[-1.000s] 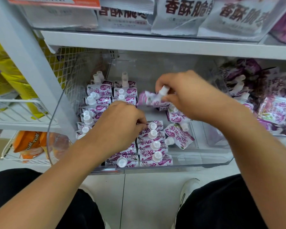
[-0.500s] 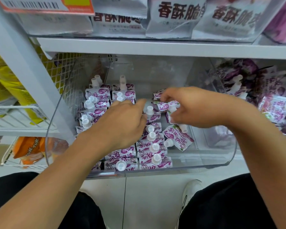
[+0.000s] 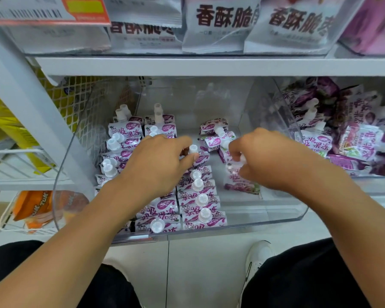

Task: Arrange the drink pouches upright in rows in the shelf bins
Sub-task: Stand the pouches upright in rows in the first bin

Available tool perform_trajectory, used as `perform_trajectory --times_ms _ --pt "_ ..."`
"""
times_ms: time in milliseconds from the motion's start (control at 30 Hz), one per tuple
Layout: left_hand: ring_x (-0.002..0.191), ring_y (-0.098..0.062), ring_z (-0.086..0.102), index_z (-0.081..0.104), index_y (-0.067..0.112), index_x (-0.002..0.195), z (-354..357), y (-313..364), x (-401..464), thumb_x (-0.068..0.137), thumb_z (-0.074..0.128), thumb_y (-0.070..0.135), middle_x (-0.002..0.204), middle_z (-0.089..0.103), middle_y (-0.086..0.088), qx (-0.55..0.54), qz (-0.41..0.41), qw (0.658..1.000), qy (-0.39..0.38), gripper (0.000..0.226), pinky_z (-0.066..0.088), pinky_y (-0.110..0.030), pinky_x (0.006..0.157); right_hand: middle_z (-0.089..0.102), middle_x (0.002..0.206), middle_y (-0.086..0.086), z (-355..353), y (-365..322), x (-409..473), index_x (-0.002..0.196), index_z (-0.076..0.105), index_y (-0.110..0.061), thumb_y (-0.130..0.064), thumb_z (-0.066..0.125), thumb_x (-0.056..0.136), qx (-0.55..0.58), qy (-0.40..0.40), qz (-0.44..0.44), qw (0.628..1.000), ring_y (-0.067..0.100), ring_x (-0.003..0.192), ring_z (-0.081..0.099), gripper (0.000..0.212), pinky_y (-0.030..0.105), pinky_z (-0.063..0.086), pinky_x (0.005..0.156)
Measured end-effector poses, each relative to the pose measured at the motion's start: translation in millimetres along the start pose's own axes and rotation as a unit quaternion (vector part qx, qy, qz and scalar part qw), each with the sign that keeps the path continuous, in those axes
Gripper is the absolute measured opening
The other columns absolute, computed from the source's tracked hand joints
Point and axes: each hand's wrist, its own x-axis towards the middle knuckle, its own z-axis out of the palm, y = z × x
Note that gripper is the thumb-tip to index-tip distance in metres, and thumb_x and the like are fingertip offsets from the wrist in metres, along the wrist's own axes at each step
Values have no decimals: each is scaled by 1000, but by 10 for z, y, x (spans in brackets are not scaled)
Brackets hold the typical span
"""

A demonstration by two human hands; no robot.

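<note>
A clear plastic bin (image 3: pixel 282 216) on the lower shelf holds purple-and-white drink pouches with white caps. Upright pouches stand in three rows at its left and middle (image 3: pixel 200 201). My left hand (image 3: pixel 158 165) rests on top of the middle rows, its fingertips pinching the white cap of one pouch (image 3: pixel 193 149). My right hand (image 3: pixel 265 158) grips a loose pouch (image 3: pixel 238 178) in the bin's right part and holds it nearly upright. Two or three more pouches (image 3: pixel 213 134) lie loosely behind it.
A second clear bin (image 3: pixel 351 138) to the right holds a jumbled heap of the same pouches. A white wire mesh divider (image 3: pixel 91 112) borders the bin on the left. Snack bags (image 3: pixel 220 23) fill the shelf above. My knees and a white shoe (image 3: pixel 258 256) are below.
My right hand put the pouch it carried down among the loose ones at the back, then moved nearer and took hold of another. My left hand slid forward to pinch a cap.
</note>
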Motion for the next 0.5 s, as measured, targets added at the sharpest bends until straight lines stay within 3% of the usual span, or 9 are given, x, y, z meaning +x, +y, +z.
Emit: perform_trajectory --times_ms 100,167,267,367,500 --pt "75 -24 54 55 24 94 6 -7 0 100 41 50 73 61 2 -9 6 1000 0 30 28 -32 67 58 93 2 -11 46 39 98 65 -26 -2 61 84 6 -28 -4 1000 26 84 60 28 31 48 68" --pt "72 -23 56 56 25 95 10 -15 -1 100 42 51 74 65 2 -17 12 1000 -4 30 30 -32 66 62 99 2 -138 47 -17 98 67 -31 -4 64 86 10 -9 -17 1000 26 89 62 30 35 53 77" --pt "67 -22 55 58 26 97 18 -41 -21 99 43 52 71 63 3 -26 21 999 5 30 32 -32 63 64 101 6 -404 114 -41 107 66 -28 -15 62 91 40 140 -19 989 30 94 62 22 41 51 89" --pt "62 -18 53 63 27 100 33 -62 -65 98 47 51 68 61 7 -31 24 999 21 28 36 -31 59 67 99 8 -361 -22 185 108 63 -24 -12 60 90 79 246 -25 966 34 90 63 22 43 53 84" --pt "59 -10 58 73 28 90 44 -94 -84 92 58 51 72 71 8 -68 -10 997 39 28 51 -32 63 58 85 5 -160 -246 674 100 62 -17 3 58 82 62 145 -44 986 27 76 55 27 30 48 65"
